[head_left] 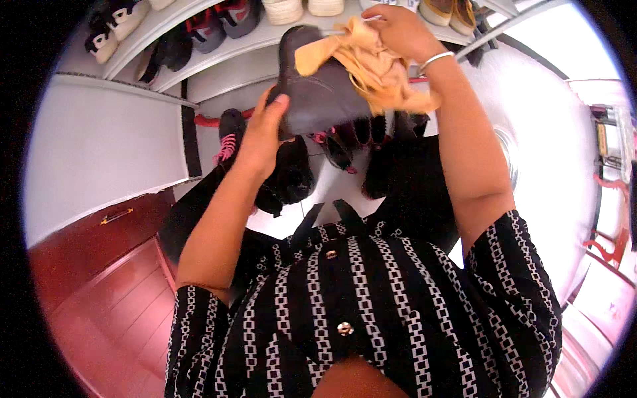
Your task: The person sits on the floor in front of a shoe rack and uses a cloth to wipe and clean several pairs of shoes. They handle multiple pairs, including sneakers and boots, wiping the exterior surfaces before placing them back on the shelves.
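My left hand (262,139) grips the boot (315,103) by its left edge, thumb laid along the near face. My right hand (408,33), a pale bracelet (436,61) on its wrist, holds a bunched yellow cloth (378,66) at the boot's far right; I cannot tell how hard it presses. The boot is dark, smooth and faintly shiny, with light creases across the middle, broad toward me and narrowing to a rounded far end. The cloth's folds hide its upper right part, and loose ends hang over it, slightly blurred.

Between the boot and my striped shirt (358,292) there is open air above the floor. Beyond the boot's far end runs the shelf (259,41); how close it comes I cannot tell. A pale panel (113,132) bounds my left, a white wall (551,152) my right.

Below, the floor (332,189) is pale and shiny, crowded with dark shoes, one with pink laces (227,147). More shoes line the shelf, including a pale pair (284,11). Off to my left stands a red door (113,285).
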A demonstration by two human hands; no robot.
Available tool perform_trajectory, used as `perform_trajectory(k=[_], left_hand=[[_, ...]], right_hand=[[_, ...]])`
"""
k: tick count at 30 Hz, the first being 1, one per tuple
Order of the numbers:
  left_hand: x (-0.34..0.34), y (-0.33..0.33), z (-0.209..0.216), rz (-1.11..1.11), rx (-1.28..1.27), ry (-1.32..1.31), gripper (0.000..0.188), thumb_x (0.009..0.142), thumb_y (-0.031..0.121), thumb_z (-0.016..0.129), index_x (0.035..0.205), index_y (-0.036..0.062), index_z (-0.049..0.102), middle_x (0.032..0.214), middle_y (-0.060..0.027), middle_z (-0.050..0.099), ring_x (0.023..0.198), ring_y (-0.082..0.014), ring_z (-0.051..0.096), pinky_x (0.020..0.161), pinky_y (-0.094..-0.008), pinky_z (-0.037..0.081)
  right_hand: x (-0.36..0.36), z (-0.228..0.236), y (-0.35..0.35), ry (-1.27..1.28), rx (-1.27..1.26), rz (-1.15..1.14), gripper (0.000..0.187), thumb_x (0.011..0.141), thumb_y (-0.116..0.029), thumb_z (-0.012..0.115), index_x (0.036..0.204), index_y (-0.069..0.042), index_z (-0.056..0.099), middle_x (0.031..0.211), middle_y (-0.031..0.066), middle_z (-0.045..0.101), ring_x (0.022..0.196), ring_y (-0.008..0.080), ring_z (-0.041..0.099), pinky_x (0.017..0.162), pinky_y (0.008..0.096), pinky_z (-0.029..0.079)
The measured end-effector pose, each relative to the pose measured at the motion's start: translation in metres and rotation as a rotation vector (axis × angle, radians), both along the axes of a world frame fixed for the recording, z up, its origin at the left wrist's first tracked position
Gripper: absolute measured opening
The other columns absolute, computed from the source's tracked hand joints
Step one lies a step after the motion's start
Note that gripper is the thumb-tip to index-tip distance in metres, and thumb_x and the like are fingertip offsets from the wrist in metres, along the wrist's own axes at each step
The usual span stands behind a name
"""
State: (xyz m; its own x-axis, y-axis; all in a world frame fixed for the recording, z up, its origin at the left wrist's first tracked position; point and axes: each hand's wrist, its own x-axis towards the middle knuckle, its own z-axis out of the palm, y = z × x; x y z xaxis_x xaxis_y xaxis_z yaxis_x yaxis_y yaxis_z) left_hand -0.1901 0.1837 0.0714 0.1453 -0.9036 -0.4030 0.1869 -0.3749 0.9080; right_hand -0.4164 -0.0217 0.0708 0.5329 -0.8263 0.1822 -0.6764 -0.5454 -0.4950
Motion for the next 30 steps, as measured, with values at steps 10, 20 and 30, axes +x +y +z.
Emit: perform_trajectory(k=[10, 20, 30], left_hand=[[-0.042, -0.046, -0.091, -0.283, 0.139, 0.486, 0.063, 0.092, 0.039, 0.051, 0.140, 0.0105, 0.023, 0.136, -0.0072, 0.038, 0.123, -0.0237, 0.040, 0.101, -0.0437, 0.036], [-0.047, -0.028, -0.139, -0.321, 0.285, 0.037, 0.038, 0.092, 0.028, 0.051, 0.124, 0.0079, 0.048, 0.111, -0.0077, 0.060, 0.098, -0.0181, 0.059, 0.086, -0.0325, 0.044], [-0.038, -0.026, -0.152, -0.133, 0.325, 0.102, 0.027, 0.091, 0.018, 0.049, 0.115, 0.0065, 0.054, 0.099, -0.0042, 0.063, 0.085, -0.0131, 0.060, 0.075, -0.0269, 0.046]], right_hand=[[-0.032, -0.012, 0.036, -0.184, 0.862, -0.064, 0.045, 0.086, -0.039, 0.055, 0.100, 0.003, 0.061, 0.096, 0.0070, 0.065, 0.079, 0.0107, 0.061, 0.068, 0.0252, 0.049], [-0.085, -0.107, 0.010, 0.493, 0.431, -0.364, 0.042, 0.077, -0.037, 0.053, 0.098, -0.002, 0.066, 0.100, 0.0231, 0.063, 0.093, 0.0377, 0.061, 0.082, 0.0409, 0.048], [-0.113, -0.127, 0.064, 0.887, 1.494, -0.322, 0.026, 0.071, -0.033, 0.070, 0.091, -0.017, 0.066, 0.079, 0.0063, 0.062, 0.071, 0.0230, 0.061, 0.066, 0.0378, 0.051]])
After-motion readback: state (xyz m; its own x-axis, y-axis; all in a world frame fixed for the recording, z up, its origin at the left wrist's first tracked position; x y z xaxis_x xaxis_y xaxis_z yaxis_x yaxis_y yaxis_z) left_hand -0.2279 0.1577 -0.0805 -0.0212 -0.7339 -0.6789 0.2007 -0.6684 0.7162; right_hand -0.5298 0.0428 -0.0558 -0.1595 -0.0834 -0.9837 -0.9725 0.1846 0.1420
